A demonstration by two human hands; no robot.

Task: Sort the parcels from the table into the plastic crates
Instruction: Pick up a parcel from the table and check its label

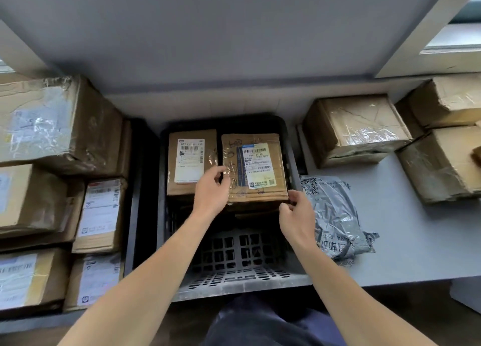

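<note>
A flat cardboard parcel (253,167) with a white shipping label sits in the far right part of the dark plastic crate (242,280), label up, and both hands are on it. The left hand (212,189) grips its near left edge, thumb and fingers (221,169) pinched on the taped cardboard. The right hand (296,212) holds the near right corner, fingers curled under the edge and closed on it. The parcel seems to rest on top of something darker beneath it, though I cannot make out what.

Just beside it, to the left in the same crate, lies a second labelled parcel (191,162), also flat and label up; the two nearly touch along their long sides. The near half of the crate shows its bare lattice floor.

To the right of the crate, on the pale grey worktop (406,241), a crumpled grey plastic mailer bag (335,215) lies close to the right wrist. Farther right and back stand several taped brown boxes (356,129), one in front and others stacked at the edge of view.

On the left, more cardboard boxes (52,126) are packed tightly together, big ones behind, smaller labelled ones (102,212) nearer the crate.
</note>
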